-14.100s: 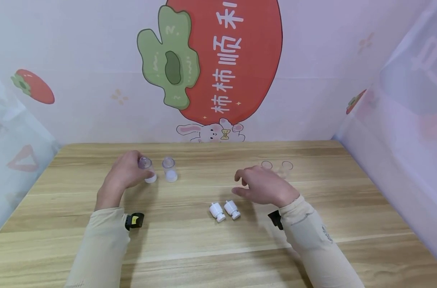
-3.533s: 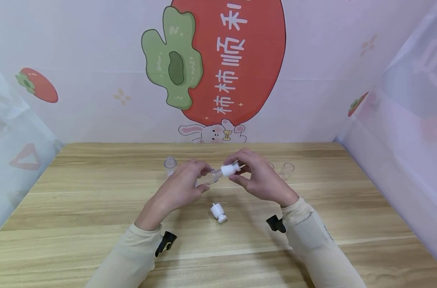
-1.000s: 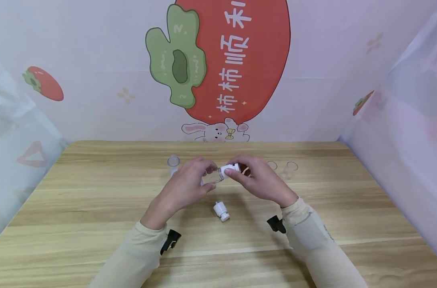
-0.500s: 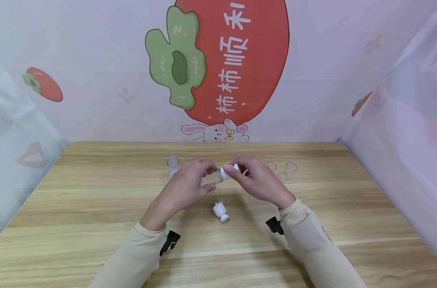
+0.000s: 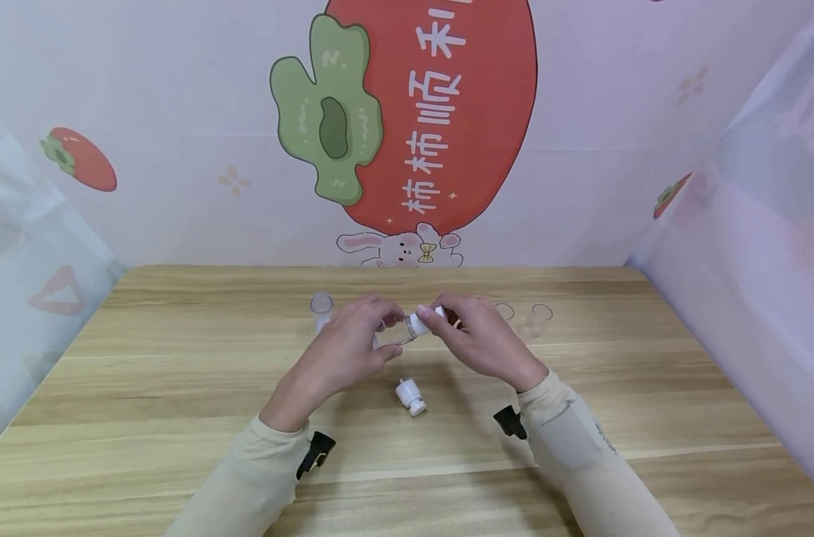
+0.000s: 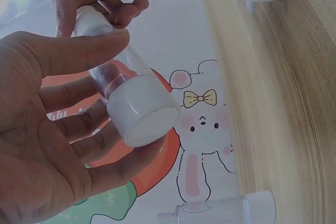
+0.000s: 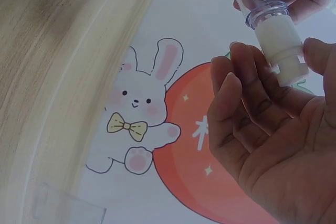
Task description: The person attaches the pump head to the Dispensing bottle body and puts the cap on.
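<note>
My left hand grips a small clear bottle with a white base, held tilted above the table, thumb on one side and fingers on the other. On the bottle's neck end sits a white pump head, its collar right at the clear shoulder. Thumb and fingers of my right hand pinch this pump head. A second white pump head lies on the table below the hands. Behind my left hand stands another clear bottle with a white base, partly hidden.
Two clear, cup-like covers stand right of my right hand, the farther right one faint against the wood. The wooden table ends at a printed backdrop, with pale sheets on both sides.
Since the earliest frame, a bottle and a pump head were picked up and brought together. The neck, bare 3.5 s ago, is now covered. Lately, the right fingers shifted slightly on the pump head.
</note>
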Tool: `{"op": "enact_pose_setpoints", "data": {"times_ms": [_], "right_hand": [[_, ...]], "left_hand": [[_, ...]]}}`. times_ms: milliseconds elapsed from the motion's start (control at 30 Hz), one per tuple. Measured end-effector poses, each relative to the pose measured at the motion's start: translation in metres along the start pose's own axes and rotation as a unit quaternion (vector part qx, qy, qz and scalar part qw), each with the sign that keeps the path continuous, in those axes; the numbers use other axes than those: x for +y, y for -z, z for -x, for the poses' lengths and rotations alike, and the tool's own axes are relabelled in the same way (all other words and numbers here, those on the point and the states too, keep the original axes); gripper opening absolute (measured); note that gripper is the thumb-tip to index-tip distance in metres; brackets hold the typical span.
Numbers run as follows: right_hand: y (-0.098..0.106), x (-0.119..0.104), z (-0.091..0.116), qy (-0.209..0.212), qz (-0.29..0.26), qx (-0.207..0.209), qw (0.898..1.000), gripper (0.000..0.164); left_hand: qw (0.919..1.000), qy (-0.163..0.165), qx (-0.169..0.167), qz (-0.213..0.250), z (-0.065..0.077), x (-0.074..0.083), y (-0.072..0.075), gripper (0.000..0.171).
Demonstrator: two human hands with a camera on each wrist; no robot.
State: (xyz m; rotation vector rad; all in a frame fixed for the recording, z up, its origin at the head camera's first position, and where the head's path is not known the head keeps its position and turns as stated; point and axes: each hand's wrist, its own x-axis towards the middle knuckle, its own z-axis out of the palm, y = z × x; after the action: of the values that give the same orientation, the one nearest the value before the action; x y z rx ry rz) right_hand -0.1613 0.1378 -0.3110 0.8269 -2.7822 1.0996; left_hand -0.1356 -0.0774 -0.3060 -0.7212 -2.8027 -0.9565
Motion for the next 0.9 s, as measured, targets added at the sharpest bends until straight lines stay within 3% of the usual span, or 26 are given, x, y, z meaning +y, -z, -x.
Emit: {"op": "enact_pose_setpoints", "data": {"times_ms": [567,900], "right_hand": [[0.0040,-0.0022,0.0009,-0.006,-0.036,-0.007,0.999,0.025],[0.0095,0.0005,0.0017,0.032,-0.067,-0.010,0.997,0.026]], "left_hand": [[0.9999,-0.007,0.005,0.005,0.0001,0.0001,0.0011,0.035],[1.0000,-0.006,0.004,0.004,-0.0002,-0.0018,0.0013,0.034]]}}
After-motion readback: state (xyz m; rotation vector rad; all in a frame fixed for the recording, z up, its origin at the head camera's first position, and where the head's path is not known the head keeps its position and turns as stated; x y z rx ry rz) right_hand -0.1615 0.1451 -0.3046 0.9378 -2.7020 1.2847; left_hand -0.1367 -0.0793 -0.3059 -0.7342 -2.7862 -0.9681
